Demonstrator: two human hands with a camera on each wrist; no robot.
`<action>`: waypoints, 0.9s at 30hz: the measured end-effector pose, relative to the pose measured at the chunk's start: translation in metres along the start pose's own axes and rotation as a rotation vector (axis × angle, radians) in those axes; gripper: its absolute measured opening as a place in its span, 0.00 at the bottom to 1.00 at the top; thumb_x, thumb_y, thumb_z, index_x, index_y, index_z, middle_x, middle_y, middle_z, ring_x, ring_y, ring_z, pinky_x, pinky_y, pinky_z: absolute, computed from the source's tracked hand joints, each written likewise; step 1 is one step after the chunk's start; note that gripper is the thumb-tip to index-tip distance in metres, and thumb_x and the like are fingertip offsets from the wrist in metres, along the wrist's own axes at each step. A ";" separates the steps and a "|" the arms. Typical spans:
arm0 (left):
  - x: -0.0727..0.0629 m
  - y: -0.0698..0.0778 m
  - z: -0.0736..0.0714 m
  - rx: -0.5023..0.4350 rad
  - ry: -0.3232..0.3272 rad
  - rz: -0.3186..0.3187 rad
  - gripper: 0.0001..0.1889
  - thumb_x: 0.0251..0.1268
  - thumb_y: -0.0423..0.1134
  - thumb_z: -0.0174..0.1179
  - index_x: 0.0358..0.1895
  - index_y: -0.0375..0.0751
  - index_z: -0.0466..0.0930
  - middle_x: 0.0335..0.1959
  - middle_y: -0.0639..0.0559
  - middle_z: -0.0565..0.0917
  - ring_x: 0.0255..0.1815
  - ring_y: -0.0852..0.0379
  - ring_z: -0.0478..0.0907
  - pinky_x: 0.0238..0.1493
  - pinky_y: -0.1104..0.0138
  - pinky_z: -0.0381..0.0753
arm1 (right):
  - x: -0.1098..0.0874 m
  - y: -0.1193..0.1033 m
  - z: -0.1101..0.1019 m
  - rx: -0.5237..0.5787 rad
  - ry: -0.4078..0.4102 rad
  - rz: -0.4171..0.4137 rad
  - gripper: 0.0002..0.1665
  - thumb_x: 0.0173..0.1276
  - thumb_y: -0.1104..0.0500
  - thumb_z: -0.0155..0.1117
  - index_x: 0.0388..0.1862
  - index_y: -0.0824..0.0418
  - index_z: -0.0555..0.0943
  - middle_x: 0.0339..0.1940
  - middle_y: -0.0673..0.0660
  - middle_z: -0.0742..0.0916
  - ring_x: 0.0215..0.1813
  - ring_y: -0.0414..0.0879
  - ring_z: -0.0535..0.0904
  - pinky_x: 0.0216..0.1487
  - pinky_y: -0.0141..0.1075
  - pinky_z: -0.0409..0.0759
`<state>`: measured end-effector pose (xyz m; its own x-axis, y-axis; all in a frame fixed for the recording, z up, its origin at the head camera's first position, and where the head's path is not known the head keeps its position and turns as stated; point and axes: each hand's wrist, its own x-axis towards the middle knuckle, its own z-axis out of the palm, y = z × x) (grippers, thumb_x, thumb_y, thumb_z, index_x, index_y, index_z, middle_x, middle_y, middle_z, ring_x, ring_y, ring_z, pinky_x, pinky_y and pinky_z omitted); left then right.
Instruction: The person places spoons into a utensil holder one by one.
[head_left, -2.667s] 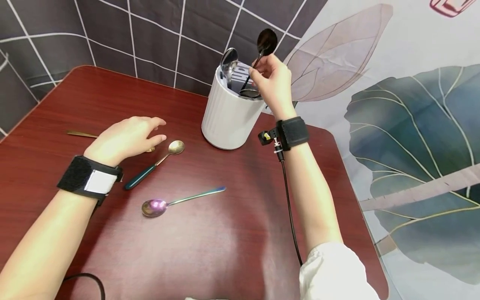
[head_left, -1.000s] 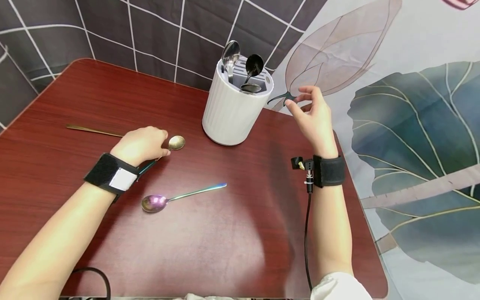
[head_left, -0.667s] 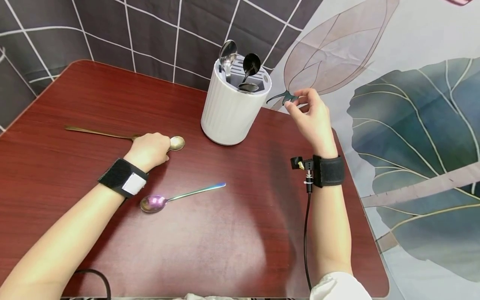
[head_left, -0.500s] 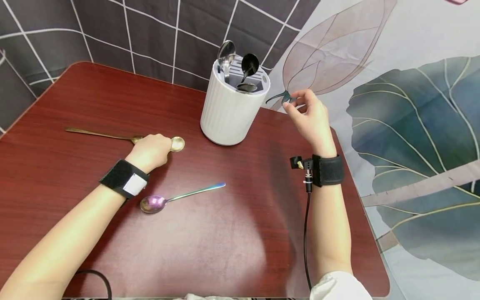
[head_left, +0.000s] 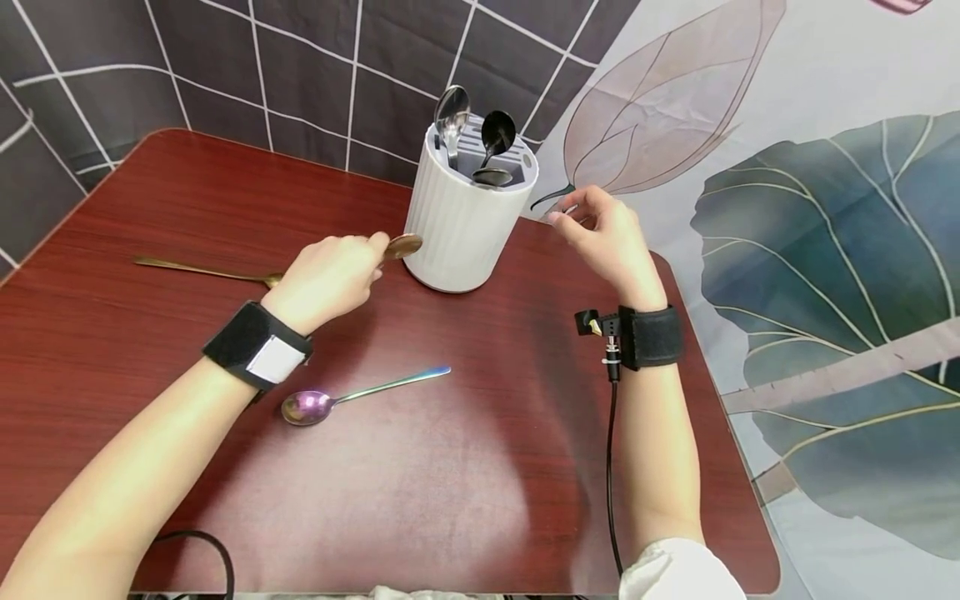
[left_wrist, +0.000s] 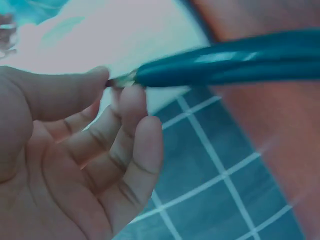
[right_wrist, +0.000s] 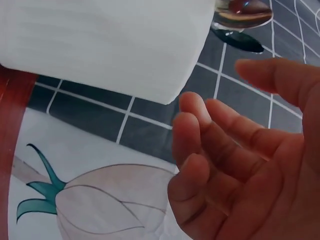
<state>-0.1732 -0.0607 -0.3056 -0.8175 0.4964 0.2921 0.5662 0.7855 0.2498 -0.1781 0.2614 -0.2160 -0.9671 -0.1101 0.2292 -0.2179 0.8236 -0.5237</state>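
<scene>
My left hand (head_left: pixel 333 279) pinches a spoon (head_left: pixel 403 246) by its metal neck between thumb and fingertips, lifted above the table. Its gold bowl points toward the white holder in the head view; the glossy dark-green handle (left_wrist: pixel 225 62) fills the upper right of the left wrist view. My right hand (head_left: pixel 603 237) hovers to the right of the ribbed white utensil holder (head_left: pixel 457 229), fingers loosely bent with a gap to the thumb and nothing held. Inside the holder stand a silver spoon (head_left: pixel 452 112), a black spoon (head_left: pixel 498 133) and another dark metal spoon (head_left: pixel 492 177).
A gold spoon (head_left: pixel 198 268) lies on the red-brown table (head_left: pixel 420 492) at the left, its bowl end partly behind my left hand. Nearer the front lies an iridescent purple spoon (head_left: pixel 307 407). Behind the table hangs a dark grid-patterned cloth (head_left: pixel 307 75). A black cable (head_left: pixel 611 467) trails from my right wrist.
My left hand took hold of the green-handled spoon, raised it off the table and moved it toward the holder. My right hand earlier let go of the black spoon in the holder and drew back right.
</scene>
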 end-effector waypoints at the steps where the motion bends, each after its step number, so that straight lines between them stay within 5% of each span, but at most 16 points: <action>1: 0.003 0.005 -0.004 -0.008 0.023 0.012 0.09 0.62 0.31 0.61 0.40 0.34 0.71 0.28 0.42 0.81 0.27 0.41 0.81 0.26 0.49 0.79 | 0.000 -0.002 -0.001 0.002 -0.029 -0.012 0.16 0.68 0.49 0.60 0.49 0.55 0.79 0.34 0.53 0.85 0.34 0.46 0.79 0.36 0.36 0.72; 8: 0.024 0.047 -0.031 -0.083 0.046 0.077 0.09 0.70 0.38 0.55 0.46 0.39 0.69 0.35 0.45 0.82 0.35 0.45 0.81 0.31 0.51 0.79 | -0.001 -0.023 0.003 0.136 -0.331 -0.163 0.23 0.66 0.54 0.66 0.59 0.55 0.75 0.38 0.53 0.85 0.34 0.46 0.81 0.38 0.36 0.77; 12: 0.031 0.066 -0.036 -0.116 0.021 0.121 0.09 0.71 0.40 0.55 0.48 0.41 0.68 0.37 0.48 0.81 0.35 0.48 0.80 0.30 0.53 0.79 | -0.003 -0.040 0.012 0.262 -0.398 -0.237 0.20 0.66 0.57 0.67 0.55 0.55 0.76 0.39 0.53 0.85 0.31 0.48 0.79 0.33 0.36 0.77; 19: 0.032 0.070 -0.032 -0.162 0.010 0.111 0.09 0.72 0.42 0.53 0.48 0.43 0.70 0.37 0.51 0.79 0.34 0.52 0.77 0.30 0.57 0.78 | 0.001 -0.057 0.026 0.270 -0.301 -0.353 0.04 0.66 0.61 0.65 0.40 0.56 0.81 0.32 0.52 0.86 0.26 0.46 0.78 0.28 0.35 0.75; 27: 0.028 0.055 -0.033 -0.220 0.020 0.021 0.18 0.67 0.47 0.60 0.56 0.47 0.71 0.40 0.52 0.79 0.39 0.55 0.76 0.34 0.59 0.76 | 0.008 -0.065 0.015 0.389 -0.099 -0.397 0.06 0.66 0.64 0.64 0.37 0.66 0.78 0.26 0.56 0.82 0.22 0.50 0.73 0.23 0.34 0.72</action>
<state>-0.1618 -0.0162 -0.2529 -0.8041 0.5029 0.3170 0.5945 0.6744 0.4379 -0.1738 0.1989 -0.1924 -0.8047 -0.4370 0.4018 -0.5816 0.4448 -0.6811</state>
